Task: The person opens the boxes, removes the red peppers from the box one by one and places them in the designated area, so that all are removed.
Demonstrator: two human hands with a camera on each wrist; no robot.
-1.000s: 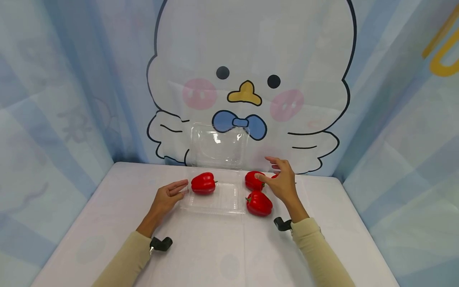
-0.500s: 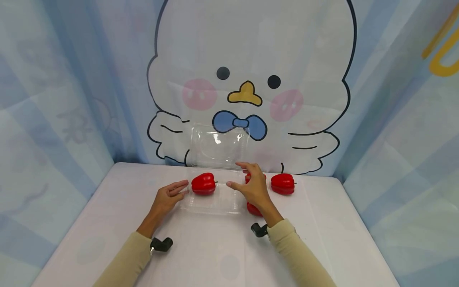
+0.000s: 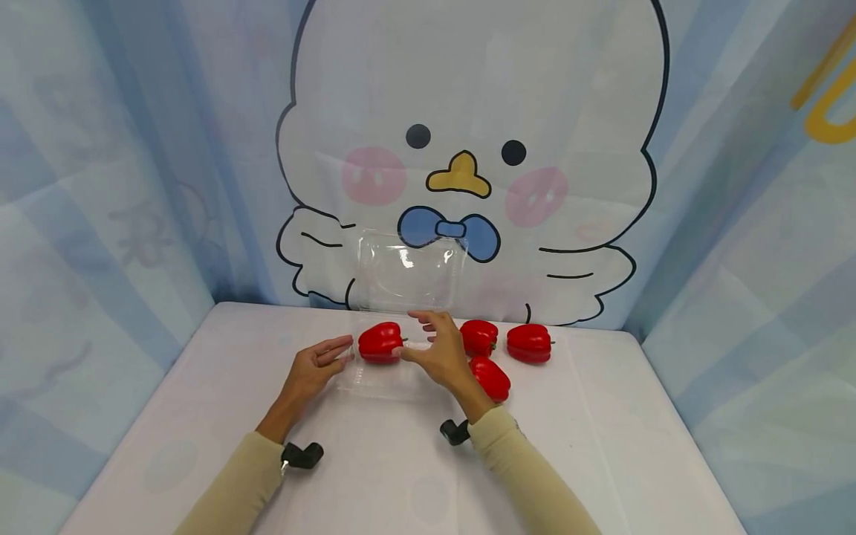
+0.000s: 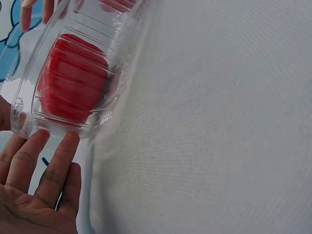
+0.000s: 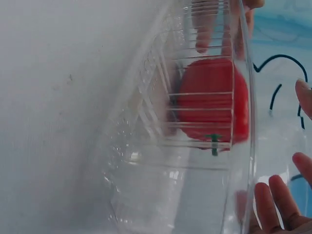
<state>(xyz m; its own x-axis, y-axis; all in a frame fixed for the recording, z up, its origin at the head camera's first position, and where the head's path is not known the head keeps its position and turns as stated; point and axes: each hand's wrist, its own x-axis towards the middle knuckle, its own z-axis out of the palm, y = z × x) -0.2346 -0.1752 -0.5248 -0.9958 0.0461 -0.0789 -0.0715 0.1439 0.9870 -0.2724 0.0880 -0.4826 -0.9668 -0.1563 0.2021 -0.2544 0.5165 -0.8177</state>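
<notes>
A red bell pepper (image 3: 380, 343) with a green stem lies at the left end of a clear plastic clamshell box (image 3: 374, 388), whose lid (image 3: 408, 275) stands raised at the back. Straight fingers of my left hand (image 3: 313, 374) touch the box's left end; in the left wrist view the fingertips (image 4: 71, 138) meet its clear wall. Over the box's right half hovers my right hand (image 3: 441, 357), fingers spread and holding nothing. Its thumb overlaps the pepper's stem end in the head view, while the right wrist view shows its fingers (image 5: 280, 195) above the rim.
Right of the box lie three more red bell peppers: one at the back (image 3: 478, 338), one in front (image 3: 491, 379) partly behind my right wrist, one farther right (image 3: 530, 344). A printed curtain (image 3: 461, 89) rises behind the white table (image 3: 374, 475).
My right hand has moved left, from above the peppers on the right to over the box, bringing nothing along. My left hand and the pepper in the box have stayed put.
</notes>
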